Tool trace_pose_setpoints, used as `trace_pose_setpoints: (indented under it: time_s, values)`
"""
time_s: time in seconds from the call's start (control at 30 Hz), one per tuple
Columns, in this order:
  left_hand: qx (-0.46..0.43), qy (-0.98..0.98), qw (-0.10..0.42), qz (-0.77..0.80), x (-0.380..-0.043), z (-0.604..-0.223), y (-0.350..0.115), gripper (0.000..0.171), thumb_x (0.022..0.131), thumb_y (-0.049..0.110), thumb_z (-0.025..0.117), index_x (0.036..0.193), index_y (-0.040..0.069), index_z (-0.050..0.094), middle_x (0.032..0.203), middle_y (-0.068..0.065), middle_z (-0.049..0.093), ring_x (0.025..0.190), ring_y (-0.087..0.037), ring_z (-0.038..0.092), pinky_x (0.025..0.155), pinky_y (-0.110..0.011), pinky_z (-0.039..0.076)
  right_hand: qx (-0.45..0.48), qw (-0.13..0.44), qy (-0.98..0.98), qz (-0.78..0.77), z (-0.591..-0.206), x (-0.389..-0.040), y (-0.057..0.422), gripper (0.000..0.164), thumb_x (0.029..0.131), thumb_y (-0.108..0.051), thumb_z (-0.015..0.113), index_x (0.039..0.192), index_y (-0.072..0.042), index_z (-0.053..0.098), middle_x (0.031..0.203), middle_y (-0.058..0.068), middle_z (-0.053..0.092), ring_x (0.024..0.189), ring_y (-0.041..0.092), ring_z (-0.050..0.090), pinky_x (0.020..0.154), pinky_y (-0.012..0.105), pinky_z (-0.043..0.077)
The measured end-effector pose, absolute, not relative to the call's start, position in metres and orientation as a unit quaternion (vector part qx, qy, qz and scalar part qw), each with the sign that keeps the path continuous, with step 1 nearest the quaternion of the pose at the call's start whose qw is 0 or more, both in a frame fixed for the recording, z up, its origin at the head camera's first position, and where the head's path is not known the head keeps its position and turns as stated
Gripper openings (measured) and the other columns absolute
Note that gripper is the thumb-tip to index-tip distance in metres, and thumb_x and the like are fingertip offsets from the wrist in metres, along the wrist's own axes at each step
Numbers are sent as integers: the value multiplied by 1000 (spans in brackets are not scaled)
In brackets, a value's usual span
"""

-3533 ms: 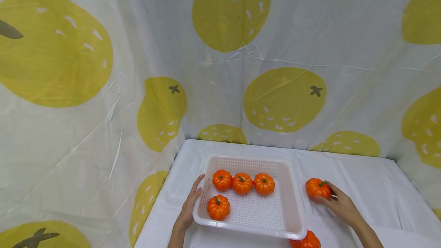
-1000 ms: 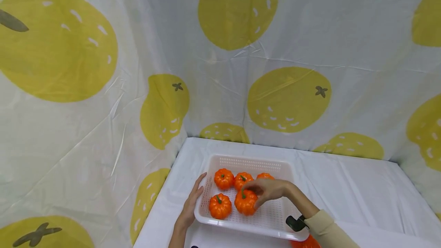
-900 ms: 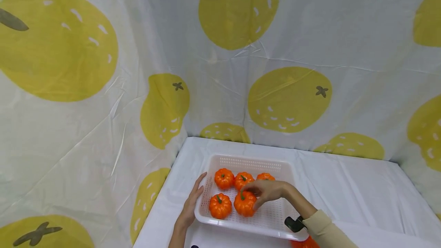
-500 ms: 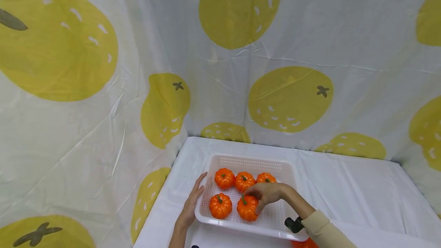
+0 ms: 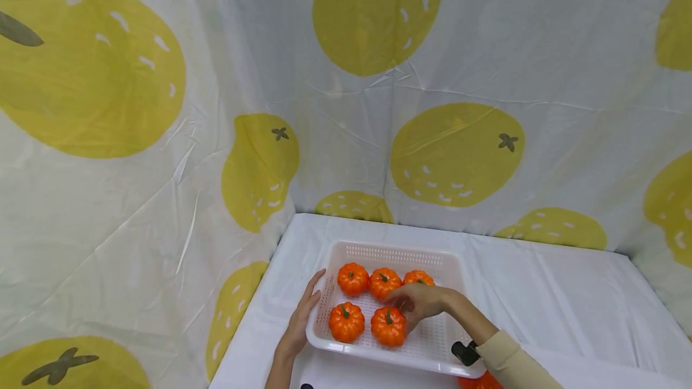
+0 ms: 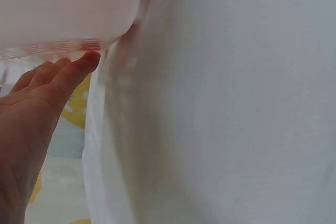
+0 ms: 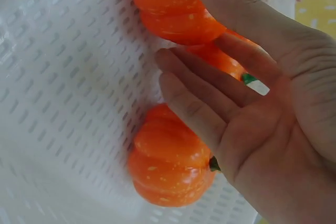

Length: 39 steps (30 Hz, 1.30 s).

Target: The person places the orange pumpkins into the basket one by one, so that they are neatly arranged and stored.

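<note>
Here the right hand hovers open-fingered, apparently off the pumpkin, while flat left fingers touch the basket.

Free room and obstacles. The basket holds five pumpkins: three in a far row and two in front, filling its left and middle. Its right half lies bare and open from above, though the right hand hangs over the middle. The left hand blocks the left wall. The tabletop right of the basket is open; curtain closes the back and left.
</note>
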<state>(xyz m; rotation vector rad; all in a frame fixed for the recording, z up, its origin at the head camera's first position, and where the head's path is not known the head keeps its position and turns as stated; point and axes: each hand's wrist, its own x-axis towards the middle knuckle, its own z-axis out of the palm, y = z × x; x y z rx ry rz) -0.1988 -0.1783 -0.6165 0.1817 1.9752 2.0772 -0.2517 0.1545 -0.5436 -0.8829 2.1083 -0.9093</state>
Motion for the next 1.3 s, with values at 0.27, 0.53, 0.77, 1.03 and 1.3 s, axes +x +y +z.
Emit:
trace_pose_setpoints:
  time_s: [0.27, 0.53, 0.77, 1.03, 1.3]
  values:
    - [62, 683, 132, 716, -199, -616, -179, 54, 110, 48, 32, 163, 40, 23, 176, -3, 9, 160, -40, 16, 124, -66, 23, -319, 348, 810, -349, -541, -249, 156, 56, 79, 2, 85, 132, -5, 68, 104, 9, 75, 90, 17, 72, 77, 20, 58]
    - [69, 680, 133, 718, -199, -616, -178, 55, 110, 47, 32, 163, 39, 23, 176, -3, 9, 159, -40, 18, 124, -65, 23, -342, 329, 819, -323, -545, -250, 149, 52, 83, -7, 85, 132, -5, 68, 99, 5, 76, 85, 6, 68, 76, 20, 57]
    - [67, 683, 129, 715, -199, -617, -178, 56, 109, 49, 33, 163, 39, 23, 176, -3, 10, 159, -40, 19, 124, -64, 26, -329, 325, 805, -373, -531, -246, 167, 51, 88, -11, 80, 135, 1, 63, 106, 16, 75, 90, 9, 70, 79, 21, 57]
    - [67, 680, 133, 718, -199, -615, -177, 56, 110, 48, 32, 164, 38, 22, 176, -4, 9, 159, -40, 18, 124, -64, 24, -311, 263, 794, -451, -501, -231, 221, 56, 98, -19, 72, 146, 1, 53, 121, 22, 71, 106, 19, 72, 85, 24, 59]
    - [68, 691, 128, 708, -196, -613, -176, 56, 110, 47, 30, 164, 36, 20, 176, -6, 8, 159, -42, 18, 123, -64, 26, -218, 129, 864, -436, -493, -195, 289, 53, 102, -26, 67, 149, -7, 52, 125, 15, 72, 100, 3, 70, 80, 23, 57]
